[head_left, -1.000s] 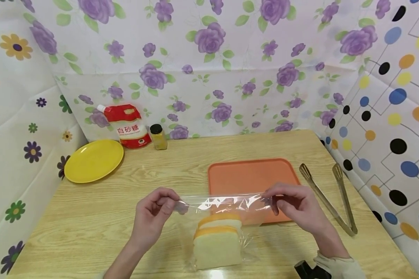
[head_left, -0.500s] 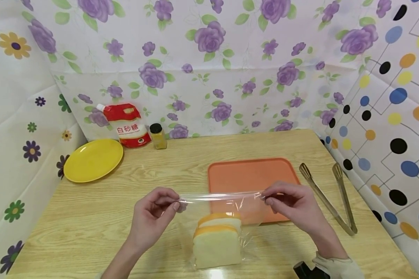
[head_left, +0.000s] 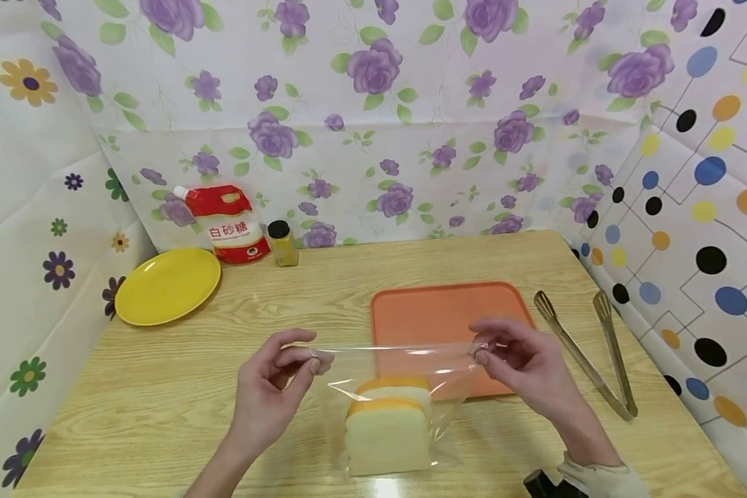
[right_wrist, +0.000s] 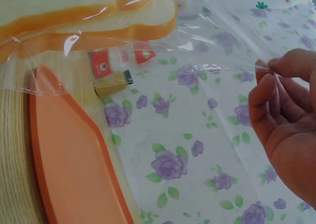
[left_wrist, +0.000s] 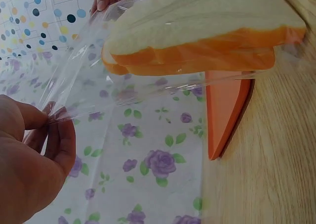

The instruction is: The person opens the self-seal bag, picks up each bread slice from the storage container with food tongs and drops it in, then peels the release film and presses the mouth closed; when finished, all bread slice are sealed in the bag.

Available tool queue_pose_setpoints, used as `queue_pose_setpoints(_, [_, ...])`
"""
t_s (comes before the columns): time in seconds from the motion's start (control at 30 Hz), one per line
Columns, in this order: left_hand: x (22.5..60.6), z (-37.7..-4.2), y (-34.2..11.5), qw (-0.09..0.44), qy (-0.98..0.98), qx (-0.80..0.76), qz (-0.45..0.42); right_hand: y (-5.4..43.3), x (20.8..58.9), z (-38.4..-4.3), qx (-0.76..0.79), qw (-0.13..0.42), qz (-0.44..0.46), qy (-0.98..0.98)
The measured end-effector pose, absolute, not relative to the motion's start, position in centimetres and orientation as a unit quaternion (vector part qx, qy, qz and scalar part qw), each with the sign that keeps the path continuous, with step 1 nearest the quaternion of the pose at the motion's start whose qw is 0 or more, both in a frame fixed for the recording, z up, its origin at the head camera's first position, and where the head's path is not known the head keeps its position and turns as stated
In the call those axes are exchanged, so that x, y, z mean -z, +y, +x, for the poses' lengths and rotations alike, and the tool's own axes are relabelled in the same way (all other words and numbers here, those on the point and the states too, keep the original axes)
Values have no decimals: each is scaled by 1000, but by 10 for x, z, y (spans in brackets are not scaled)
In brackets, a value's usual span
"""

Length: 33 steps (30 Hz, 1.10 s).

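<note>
A clear plastic bag (head_left: 451, 387) stands upright on the table with two slices of bread (head_left: 388, 439) inside, one behind the other. My left hand (head_left: 272, 380) pinches the left end of the bag's top edge between thumb and fingers. At the opposite end, my right hand (head_left: 526, 363) pinches the other top corner. The edge is stretched straight between both hands. In the left wrist view, thumb and fingertips meet on the film of the bag (left_wrist: 74, 85). The right wrist view shows the same kind of pinch on its corner, beside the bread (right_wrist: 143, 23).
An orange tray (head_left: 448, 311) lies behind the bag, partly seen through it. Metal tongs (head_left: 588, 360) lie spread to its right. A yellow plate (head_left: 168, 287), a red-and-white sugar pouch (head_left: 230, 225) and a black-capped jar (head_left: 283, 244) stand at the back left. Patterned cloths surround the table (head_left: 180, 394).
The bag's top edge went from loose to taut. My left index finger has lifted off the film, and the right fingers have shifted slightly on their corner. The bread stays in place.
</note>
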State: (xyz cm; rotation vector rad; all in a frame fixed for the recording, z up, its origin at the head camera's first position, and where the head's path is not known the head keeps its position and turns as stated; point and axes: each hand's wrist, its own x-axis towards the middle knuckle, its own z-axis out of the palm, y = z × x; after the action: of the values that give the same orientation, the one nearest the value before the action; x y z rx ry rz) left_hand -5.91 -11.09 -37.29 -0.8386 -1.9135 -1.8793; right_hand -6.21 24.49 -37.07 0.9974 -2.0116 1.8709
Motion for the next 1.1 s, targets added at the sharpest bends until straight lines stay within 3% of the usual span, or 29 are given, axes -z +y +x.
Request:
queue_pose_setpoints(0.3, [375, -56, -106, 153, -638, 687, -313, 236, 370, -70, -583, 74, 393, -708])
queue_pose_setpoints(0.6, [377, -60, -102, 75, -669, 669, -316, 230, 372, -74, -595, 76, 398, -694])
queue_pose_setpoints(0.87, [375, -62, -95, 117, -723, 626, -267, 228, 369, -69, -618, 28, 350, -703])
queue_pose_setpoints(1.1, [367, -62, -97, 116, -719, 634, -259, 236, 363, -65, -627, 16, 305, -717])
